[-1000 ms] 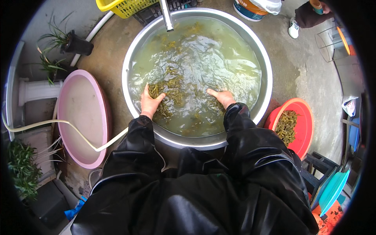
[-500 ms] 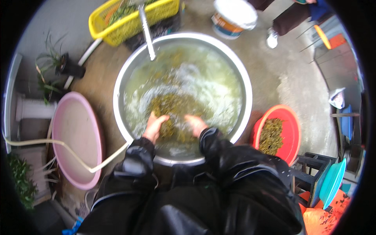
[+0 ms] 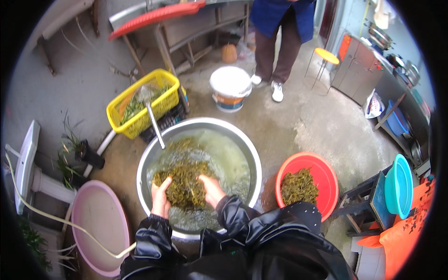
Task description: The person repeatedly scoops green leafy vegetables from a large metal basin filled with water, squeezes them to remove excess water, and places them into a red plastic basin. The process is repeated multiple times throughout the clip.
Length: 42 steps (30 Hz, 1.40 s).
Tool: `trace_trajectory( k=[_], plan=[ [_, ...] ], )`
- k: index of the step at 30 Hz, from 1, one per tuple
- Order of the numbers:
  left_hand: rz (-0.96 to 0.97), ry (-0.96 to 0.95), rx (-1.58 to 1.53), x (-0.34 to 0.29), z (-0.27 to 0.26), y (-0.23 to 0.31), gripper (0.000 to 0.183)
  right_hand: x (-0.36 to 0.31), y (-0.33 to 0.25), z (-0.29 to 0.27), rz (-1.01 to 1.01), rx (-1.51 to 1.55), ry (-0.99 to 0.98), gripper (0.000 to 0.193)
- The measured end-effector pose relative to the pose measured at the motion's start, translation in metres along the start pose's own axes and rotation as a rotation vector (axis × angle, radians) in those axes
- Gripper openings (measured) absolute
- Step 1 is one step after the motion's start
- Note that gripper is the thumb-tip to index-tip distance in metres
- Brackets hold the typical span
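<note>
A wide metal basin (image 3: 255,175) of cloudy, greenish water stands in front of me. At its near left side my left hand (image 3: 161,198) and my right hand (image 3: 212,190) grip a wet clump of brownish-green chopped greens (image 3: 186,182) from either side, at the water's surface. My thumbs show on top, while the other fingers are mostly hidden by the clump. More greens float toward the far side of the water. To the right, a red basin (image 3: 330,182) holds a heap of similar greens (image 3: 299,185).
A yellow basket (image 3: 135,122) with greens and a long-handled metal ladle (image 3: 154,123) stands beyond the basin. A lidded white bucket (image 3: 230,84) is behind it, near a standing person (image 3: 282,42). At left are a pink tub (image 3: 100,228) and a hose (image 3: 81,226); a teal basin (image 3: 398,186) is at right.
My hands have come closer round the clump, which now shows gathered between them. The view has tilted up, bringing in more of the far yard and the standing person.
</note>
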<state>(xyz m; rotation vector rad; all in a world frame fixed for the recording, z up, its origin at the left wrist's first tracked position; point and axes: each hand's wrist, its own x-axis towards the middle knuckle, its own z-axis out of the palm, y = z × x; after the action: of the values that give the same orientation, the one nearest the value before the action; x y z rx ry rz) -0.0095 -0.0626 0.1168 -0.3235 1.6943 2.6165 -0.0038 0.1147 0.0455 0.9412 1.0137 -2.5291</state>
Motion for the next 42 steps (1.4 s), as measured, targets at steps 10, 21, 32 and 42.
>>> trace_trajectory(
  k=[10,21,32,42],
  plan=[
    [0.101,-0.070,0.011,-0.018,0.029,0.062,0.063,-0.077,-0.070,0.033,-0.171,-0.023,-0.113,0.039],
    [0.049,-0.043,-0.049,-0.026,0.036,0.046,0.053,-0.123,-0.092,0.046,-0.405,-0.369,-0.141,0.030],
    [0.088,-0.068,0.117,-0.028,0.028,0.023,0.060,-0.068,-0.046,0.019,-0.524,-0.736,-0.222,0.035],
    [0.106,-0.137,0.137,-0.031,0.033,0.020,0.061,-0.086,-0.055,0.021,-0.341,-0.919,-0.258,0.042]
  ],
)
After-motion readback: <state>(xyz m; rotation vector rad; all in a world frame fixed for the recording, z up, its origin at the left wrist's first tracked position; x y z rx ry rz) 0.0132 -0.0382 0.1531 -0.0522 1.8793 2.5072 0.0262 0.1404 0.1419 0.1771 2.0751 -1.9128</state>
